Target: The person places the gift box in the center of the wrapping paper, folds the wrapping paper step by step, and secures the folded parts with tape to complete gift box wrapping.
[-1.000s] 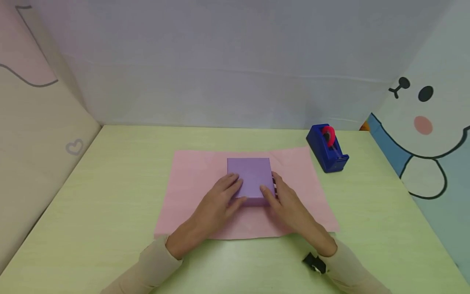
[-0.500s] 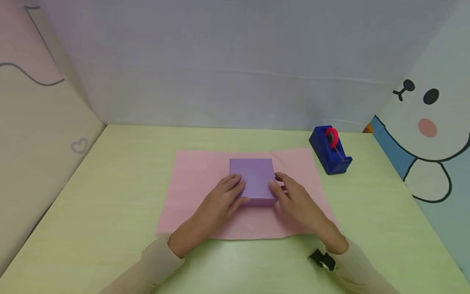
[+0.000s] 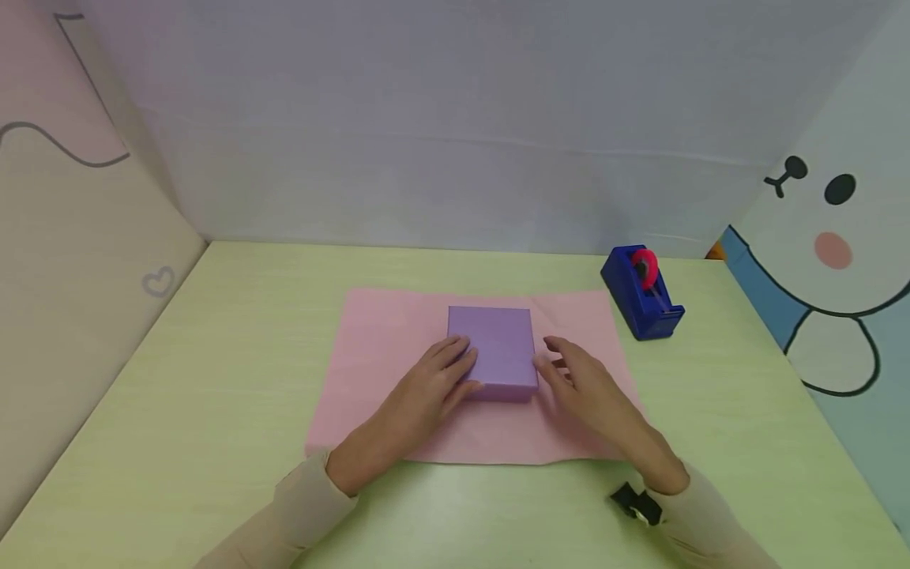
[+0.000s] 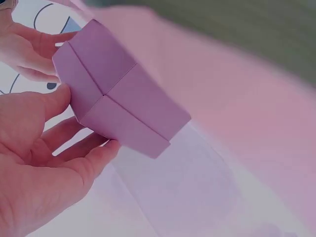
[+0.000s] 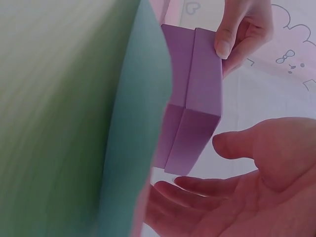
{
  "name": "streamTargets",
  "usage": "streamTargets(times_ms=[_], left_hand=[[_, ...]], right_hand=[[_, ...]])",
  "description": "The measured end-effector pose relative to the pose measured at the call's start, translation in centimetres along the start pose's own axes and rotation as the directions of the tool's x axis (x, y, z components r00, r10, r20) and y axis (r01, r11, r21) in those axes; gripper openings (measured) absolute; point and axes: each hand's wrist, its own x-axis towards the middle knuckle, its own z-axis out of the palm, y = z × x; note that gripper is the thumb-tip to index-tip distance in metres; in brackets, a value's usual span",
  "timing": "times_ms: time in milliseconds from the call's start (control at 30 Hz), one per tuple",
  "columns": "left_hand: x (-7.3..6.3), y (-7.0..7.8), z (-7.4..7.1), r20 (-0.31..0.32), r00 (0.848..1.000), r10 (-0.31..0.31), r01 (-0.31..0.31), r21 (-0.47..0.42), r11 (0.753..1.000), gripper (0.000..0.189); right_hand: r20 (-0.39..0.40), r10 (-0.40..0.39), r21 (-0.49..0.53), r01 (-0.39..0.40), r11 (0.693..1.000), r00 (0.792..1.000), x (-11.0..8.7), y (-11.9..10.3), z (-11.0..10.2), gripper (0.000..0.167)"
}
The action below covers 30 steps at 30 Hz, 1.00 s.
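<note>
The left hand [image 3: 421, 395] grips a box [image 3: 502, 340] at eight o'clock. The right hand [image 3: 592, 390], released, curves beside it at four.

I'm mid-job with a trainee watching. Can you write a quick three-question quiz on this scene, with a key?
1. True or false: the purple box lies on the pink paper.
2. In the head view, which hand rests on the box's top? A) right hand B) left hand C) both
3. Fill in: in the head view, the tape dispenser stands to the box's ____.

Key: 1 true; 2 B; 3 right.
</note>
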Motion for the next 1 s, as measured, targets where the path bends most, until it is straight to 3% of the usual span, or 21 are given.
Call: streamTargets(times_ms=[233,1000], left_hand=[[0.0,0.1,0.0,-0.004,1.000,0.007,-0.007,0.002,1.000,0.040],[0.1,0.3,-0.3,0.011,1.000,0.001,-0.002,0.019,1.000,0.040]], right_hand=[[-0.014,0.029,-0.038,-0.030,0.999,0.999,-0.5,0.6,-0.5,0.049],[-0.054,0.098,-0.175,-0.106,0.979,0.994,-0.8,2.0,-3.5,0.061]])
